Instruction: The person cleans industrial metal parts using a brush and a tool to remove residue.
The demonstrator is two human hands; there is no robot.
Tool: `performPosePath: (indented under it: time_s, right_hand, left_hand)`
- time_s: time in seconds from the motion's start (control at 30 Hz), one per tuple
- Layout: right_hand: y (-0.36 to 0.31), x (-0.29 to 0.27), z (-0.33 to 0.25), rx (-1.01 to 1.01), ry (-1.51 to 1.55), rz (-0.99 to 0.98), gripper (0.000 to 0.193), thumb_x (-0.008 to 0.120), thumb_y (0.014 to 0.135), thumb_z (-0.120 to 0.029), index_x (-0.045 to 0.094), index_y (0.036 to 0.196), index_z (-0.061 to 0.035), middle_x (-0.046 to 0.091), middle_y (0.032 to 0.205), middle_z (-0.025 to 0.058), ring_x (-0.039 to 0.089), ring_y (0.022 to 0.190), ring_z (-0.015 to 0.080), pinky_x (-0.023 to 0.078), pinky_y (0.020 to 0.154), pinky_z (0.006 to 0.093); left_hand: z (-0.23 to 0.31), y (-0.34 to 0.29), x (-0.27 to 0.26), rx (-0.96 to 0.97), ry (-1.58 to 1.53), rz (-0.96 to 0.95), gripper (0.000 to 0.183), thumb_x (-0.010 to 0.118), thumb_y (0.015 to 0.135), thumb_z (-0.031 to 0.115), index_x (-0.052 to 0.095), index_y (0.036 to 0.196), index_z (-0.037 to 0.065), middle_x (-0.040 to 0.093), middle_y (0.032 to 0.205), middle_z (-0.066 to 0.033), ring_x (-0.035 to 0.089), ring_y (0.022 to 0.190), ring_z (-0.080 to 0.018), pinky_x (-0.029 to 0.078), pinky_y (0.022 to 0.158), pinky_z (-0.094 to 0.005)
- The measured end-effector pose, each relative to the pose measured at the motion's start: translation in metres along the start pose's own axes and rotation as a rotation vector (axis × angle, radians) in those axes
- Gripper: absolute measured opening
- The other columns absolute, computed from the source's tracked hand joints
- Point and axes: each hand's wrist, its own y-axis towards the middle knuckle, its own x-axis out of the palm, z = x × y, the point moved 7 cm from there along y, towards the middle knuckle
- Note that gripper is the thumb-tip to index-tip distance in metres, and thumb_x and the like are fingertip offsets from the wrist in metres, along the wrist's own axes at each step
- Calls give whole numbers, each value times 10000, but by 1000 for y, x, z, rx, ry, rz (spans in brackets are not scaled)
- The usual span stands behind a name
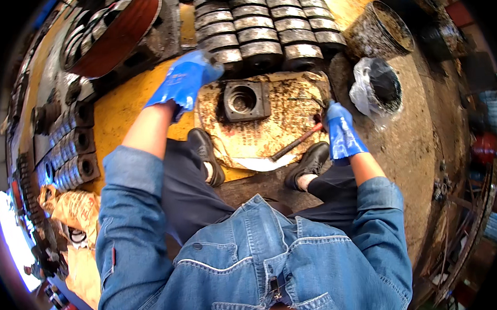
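My left hand [192, 74], in a blue glove, is closed in front of the stacked metal rings [254, 35]. Something dark shows at its fingertips, too small to make out. On a stained paper sack [225, 136] between my feet sits a square metal block [247, 101] with a stepped round bore facing up. My right hand [341, 130], also blue-gloved, is closed at the sack's right edge. From its fingers a thin dark metal tool [308, 100] points left toward the block. Just below lies a hammer [297, 143], its handle slanting down to the left.
A grimy bucket [384, 32] and a plastic-lined container [387, 88] stand to the right. At the upper left is a rust-red curved band [119, 41] around metal parts. Cylindrical parts [73, 143] and brown paper bags [76, 218] lie farther left.
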Motion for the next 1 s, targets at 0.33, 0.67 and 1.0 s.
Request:
performPosePath:
  time_s: [0.33,0.67,1.0]
  right_hand:
    - [26,167,-37,-73,-97,17,216,543,864,-160,604,1044,-57,700,997,175,695,891,365,531,654,537]
    - [6,121,-239,-438,403,-73,429,721,749,-404,694,1039,-88,711,953,154,679,899,346,543,798,421]
    - [78,173,-315,-317,545,-180,449,718,816,-359,643,1035,26,702,909,211,680,848,355,521,727,407]
  left_hand:
    - [-22,12,41,200,-273,-184,408,710,770,369,705,1030,55,698,951,-180,663,905,-258,494,815,-362]
    - [-158,40,186,-357,-643,-684,710,719,795,510,572,1322,57,557,1351,-181,537,1209,-271,426,1000,-404]
    - [-137,14,198,-218,-1630,-669,549,561,940,458,586,1301,45,558,1349,-152,485,1233,-250,346,1051,-395]
